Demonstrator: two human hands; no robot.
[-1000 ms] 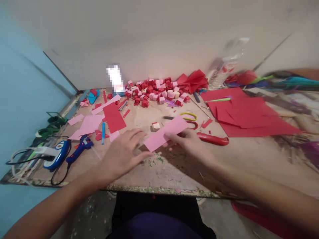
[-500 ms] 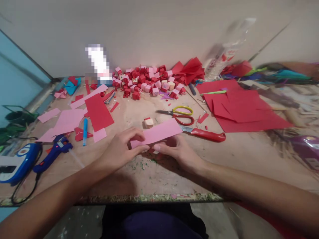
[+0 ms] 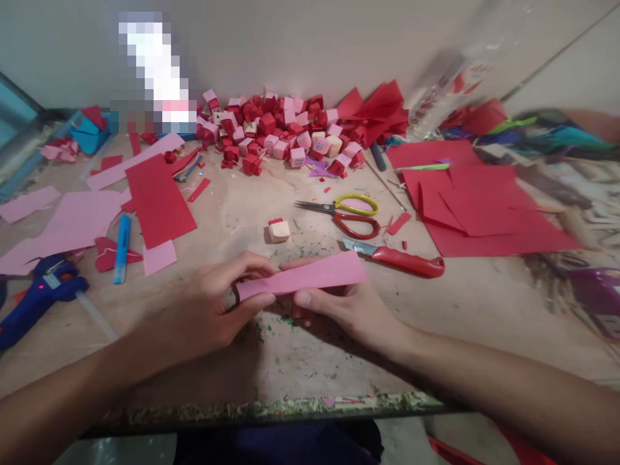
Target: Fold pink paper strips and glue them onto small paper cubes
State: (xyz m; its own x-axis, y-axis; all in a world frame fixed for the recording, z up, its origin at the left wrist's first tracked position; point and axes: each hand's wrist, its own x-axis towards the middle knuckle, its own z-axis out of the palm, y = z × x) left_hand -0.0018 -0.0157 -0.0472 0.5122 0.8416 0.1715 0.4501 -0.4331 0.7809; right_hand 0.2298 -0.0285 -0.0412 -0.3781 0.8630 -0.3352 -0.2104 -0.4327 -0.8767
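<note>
A strip of pink paper [image 3: 310, 272] is held lengthwise between both hands above the table's front half. My left hand [image 3: 237, 294] pinches its left end, thumb in front and fingers behind. Under the strip's right half, my right hand [image 3: 341, 300] grips it with the thumb along the lower edge; most of its fingers are hidden. Just beyond the hands sits a small cream and red block [image 3: 279, 230]. Scissors [image 3: 343, 214] with one yellow and one red handle lie past the strip. A red-handled utility knife [image 3: 402, 258] rests to the right.
Small red and pink paper cubes [image 3: 276, 139] are heaped against the wall. Red paper sheets [image 3: 484, 213] lie at right, near a tilted plastic bottle [image 3: 455, 84]. On the left are a blue glue gun [image 3: 48, 284], a blue pen [image 3: 122, 248] and pink paper [image 3: 77, 219].
The camera view has shifted to the right and downward. The pink strip now lies flatter between the hands, its left end bent. Both hands still hold it.
</note>
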